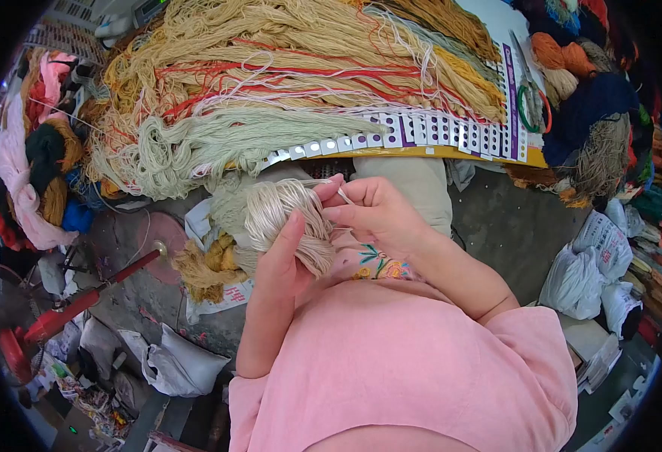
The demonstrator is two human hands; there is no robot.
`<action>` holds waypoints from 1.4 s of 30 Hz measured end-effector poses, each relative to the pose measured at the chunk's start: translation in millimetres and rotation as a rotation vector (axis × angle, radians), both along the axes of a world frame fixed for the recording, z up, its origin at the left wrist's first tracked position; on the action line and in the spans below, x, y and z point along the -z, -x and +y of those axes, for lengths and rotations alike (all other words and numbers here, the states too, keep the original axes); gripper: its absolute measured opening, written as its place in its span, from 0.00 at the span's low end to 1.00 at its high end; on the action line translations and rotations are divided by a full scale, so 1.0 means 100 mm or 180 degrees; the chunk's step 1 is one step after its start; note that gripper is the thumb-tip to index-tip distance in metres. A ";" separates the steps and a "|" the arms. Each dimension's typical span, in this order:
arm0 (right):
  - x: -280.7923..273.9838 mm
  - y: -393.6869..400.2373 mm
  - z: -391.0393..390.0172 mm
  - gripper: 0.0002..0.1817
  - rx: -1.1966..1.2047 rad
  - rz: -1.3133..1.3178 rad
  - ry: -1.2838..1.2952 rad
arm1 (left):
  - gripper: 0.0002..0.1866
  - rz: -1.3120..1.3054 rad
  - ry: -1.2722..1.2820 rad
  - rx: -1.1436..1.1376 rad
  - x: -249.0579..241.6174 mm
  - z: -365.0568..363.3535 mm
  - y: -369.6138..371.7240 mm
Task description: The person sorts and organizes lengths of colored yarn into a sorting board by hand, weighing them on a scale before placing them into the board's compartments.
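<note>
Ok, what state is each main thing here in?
Pale skein: bundled, held
Left hand: closed on the skein
Right hand: pinching a strand
Pale green yarn: spread loose
Punched cards: overlapping in a row
Scissors: lying unused, blades unclear

This place seems to be a workshop for thread or yarn, because many long hanks of thread [301, 56] cover the table [406, 152] in the upper middle of the frame, together with white cards with punched holes [489, 141]. Pink skeins [23, 169] are at the left edge, and bundles of dark blue yarn [598, 105] at the upper right. Stuffed plastic bags [572, 285] stand by the plain grey floor [493, 218], as in a working room.
</note>
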State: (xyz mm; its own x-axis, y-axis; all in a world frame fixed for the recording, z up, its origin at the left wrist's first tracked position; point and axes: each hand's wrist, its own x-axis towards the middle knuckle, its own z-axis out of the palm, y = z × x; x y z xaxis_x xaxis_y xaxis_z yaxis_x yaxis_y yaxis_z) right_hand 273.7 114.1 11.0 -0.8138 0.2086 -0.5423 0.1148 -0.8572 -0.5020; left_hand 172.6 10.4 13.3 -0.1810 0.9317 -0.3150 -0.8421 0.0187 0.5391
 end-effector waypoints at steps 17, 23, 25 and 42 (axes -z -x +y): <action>0.07 -0.04 0.02 0.03 -0.0006 0.0637 0.0671 | 0.12 -0.0582 0.0685 -0.0648 0.02 -0.03 0.02; 0.12 -0.07 0.01 0.02 0.0051 0.1043 0.0783 | 0.16 -0.0745 0.0535 -0.0638 0.02 -0.09 0.01; 0.11 -0.06 0.01 0.02 0.0319 0.0451 0.0614 | 0.16 -0.0719 0.0328 -0.0566 0.01 -0.07 -0.03; 0.06 -0.09 0.00 0.05 0.0171 0.0124 0.0079 | 0.16 -0.0109 0.0703 -0.0529 0.00 0.02 -0.12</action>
